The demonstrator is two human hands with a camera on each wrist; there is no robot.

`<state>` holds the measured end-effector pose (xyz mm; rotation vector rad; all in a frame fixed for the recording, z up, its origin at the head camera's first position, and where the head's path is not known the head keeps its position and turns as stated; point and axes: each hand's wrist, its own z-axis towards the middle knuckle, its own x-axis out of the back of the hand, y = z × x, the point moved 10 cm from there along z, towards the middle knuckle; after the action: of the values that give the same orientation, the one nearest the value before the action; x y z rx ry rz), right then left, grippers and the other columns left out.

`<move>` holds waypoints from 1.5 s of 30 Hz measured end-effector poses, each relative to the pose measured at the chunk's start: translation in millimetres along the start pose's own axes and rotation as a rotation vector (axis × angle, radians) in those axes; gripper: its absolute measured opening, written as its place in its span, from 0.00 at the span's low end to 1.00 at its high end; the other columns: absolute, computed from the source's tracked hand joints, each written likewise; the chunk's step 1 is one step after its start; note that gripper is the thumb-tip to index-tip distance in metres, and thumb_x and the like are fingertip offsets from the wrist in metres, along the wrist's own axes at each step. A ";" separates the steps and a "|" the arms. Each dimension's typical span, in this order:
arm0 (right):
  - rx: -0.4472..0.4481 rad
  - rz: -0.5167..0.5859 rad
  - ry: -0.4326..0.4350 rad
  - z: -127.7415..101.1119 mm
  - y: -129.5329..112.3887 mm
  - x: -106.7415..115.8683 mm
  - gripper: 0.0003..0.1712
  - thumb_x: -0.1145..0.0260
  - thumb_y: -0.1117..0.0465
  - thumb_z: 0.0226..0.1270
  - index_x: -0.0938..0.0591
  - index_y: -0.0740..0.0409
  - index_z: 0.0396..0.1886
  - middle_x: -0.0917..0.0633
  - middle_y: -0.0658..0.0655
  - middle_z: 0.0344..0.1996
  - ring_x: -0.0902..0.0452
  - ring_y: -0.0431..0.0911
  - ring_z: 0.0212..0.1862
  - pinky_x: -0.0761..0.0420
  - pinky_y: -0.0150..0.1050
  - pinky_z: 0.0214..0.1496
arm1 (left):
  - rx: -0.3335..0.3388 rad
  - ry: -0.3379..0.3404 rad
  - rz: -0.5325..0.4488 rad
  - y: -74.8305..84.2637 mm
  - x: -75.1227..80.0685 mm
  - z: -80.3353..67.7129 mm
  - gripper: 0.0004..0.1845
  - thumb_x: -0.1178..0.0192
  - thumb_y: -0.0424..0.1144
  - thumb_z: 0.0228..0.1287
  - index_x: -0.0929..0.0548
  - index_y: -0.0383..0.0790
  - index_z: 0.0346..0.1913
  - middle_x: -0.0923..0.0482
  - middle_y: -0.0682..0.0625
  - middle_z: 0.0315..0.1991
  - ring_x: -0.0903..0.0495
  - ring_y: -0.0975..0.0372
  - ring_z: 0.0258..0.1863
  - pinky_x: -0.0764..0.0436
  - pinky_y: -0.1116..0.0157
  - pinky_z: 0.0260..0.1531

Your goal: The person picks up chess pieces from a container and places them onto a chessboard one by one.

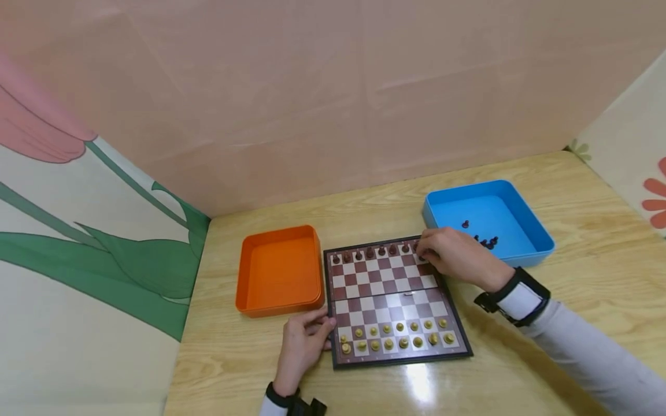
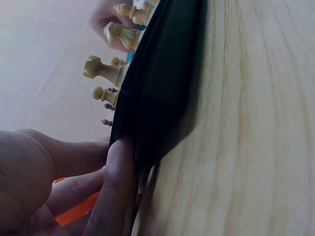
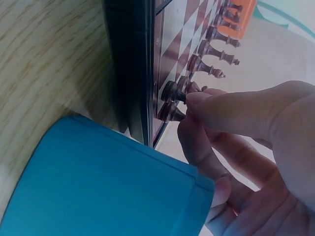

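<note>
A folding chessboard (image 1: pixel 385 312) lies on the table. My left hand (image 1: pixel 304 344) grips its left edge, thumb on top and fingers against the side in the left wrist view. At the far right corner, my right hand (image 1: pixel 465 257) pinches a small dark chess piece (image 3: pixel 173 92) between thumb and fingertips. Its top is hidden by the fingers, and its base is at the board surface. Dark chess pieces (image 1: pixel 370 252) line the far row. Two rows of gold pieces (image 1: pixel 388 344) stand along the near side, among them a rook (image 2: pixel 101 69) in the left wrist view.
A blue tray (image 1: pixel 541 237) with several dark pawns (image 1: pixel 484 243) stands behind the right hand, close to the board's far right corner. Left of the board sits an orange tray (image 1: pixel 278 271). A wall covering (image 1: pixel 312 115) rises behind the table.
</note>
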<state>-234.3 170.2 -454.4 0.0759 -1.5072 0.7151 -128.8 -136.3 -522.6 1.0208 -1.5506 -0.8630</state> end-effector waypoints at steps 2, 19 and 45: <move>0.004 0.001 0.002 0.4 -0.6 -1.3 0.06 0.22 0.69 0.67 0.07 0.56 0.41 0.11 0.52 0.39 0.19 0.41 0.36 0.09 0.41 0.38 | -0.002 0.001 -0.003 -1.0 0.3 -0.3 0.19 0.28 0.32 0.71 0.14 0.27 0.60 0.11 0.41 0.42 0.08 0.58 0.34 0.09 0.66 0.25; -0.036 -0.031 0.184 -29.5 60.0 53.2 0.10 0.23 0.71 0.64 0.09 0.59 0.44 0.11 0.54 0.41 0.14 0.48 0.41 0.10 0.48 0.39 | 0.000 0.008 0.005 -4.6 5.1 -0.7 0.18 0.28 0.32 0.71 0.13 0.28 0.60 0.12 0.41 0.42 0.08 0.57 0.35 0.09 0.67 0.25; -0.147 -0.120 0.018 -40.7 124.0 28.5 0.05 0.25 0.71 0.65 0.08 0.66 0.40 0.08 0.65 0.39 0.11 0.61 0.44 0.11 0.64 0.46 | 0.004 0.005 -0.001 -3.0 -0.7 3.7 0.18 0.28 0.33 0.70 0.12 0.29 0.59 0.12 0.41 0.42 0.09 0.58 0.34 0.09 0.67 0.25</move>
<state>-259.8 298.9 -479.4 0.0477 -1.5199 0.5064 -131.8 -136.7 -526.3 1.0258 -1.5489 -0.8578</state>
